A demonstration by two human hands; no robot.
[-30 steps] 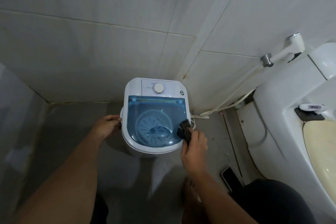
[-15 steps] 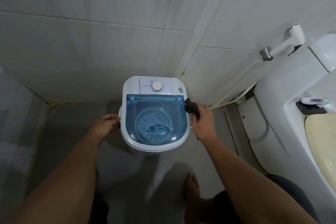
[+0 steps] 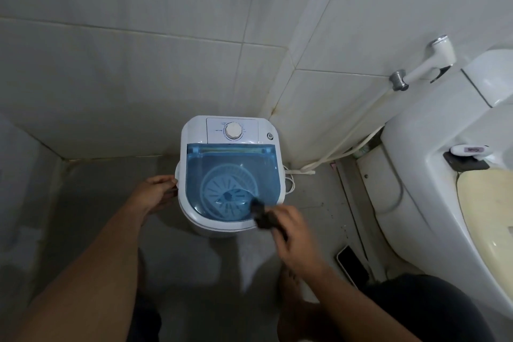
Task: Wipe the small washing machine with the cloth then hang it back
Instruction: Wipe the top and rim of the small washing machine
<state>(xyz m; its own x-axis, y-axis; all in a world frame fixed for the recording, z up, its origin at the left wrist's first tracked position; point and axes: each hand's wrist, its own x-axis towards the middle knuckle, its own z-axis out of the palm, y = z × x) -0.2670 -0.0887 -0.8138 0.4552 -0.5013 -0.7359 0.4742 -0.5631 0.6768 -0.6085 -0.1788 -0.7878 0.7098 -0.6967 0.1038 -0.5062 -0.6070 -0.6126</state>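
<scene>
The small white washing machine (image 3: 194,130) stands on the floor in the tiled corner, with a see-through blue lid (image 3: 230,164) and a white dial at the back. A dark cloth (image 3: 261,215) is bunched in my right hand (image 3: 294,233), which presses it on the lid's front right edge. My left hand (image 3: 156,193) grips the machine's left side at the rim. Part of the cloth is hidden inside my fingers.
A white toilet (image 3: 433,175) with a cream lid fills the right side. A bidet sprayer (image 3: 433,60) hangs on the wall with its hose running down to the floor. A phone (image 3: 351,264) lies on the floor beside the toilet base. My bare foot is below.
My right hand has swept the cloth from the machine's back right side down to the lid's front right edge. The left hand has stayed on the left side.
</scene>
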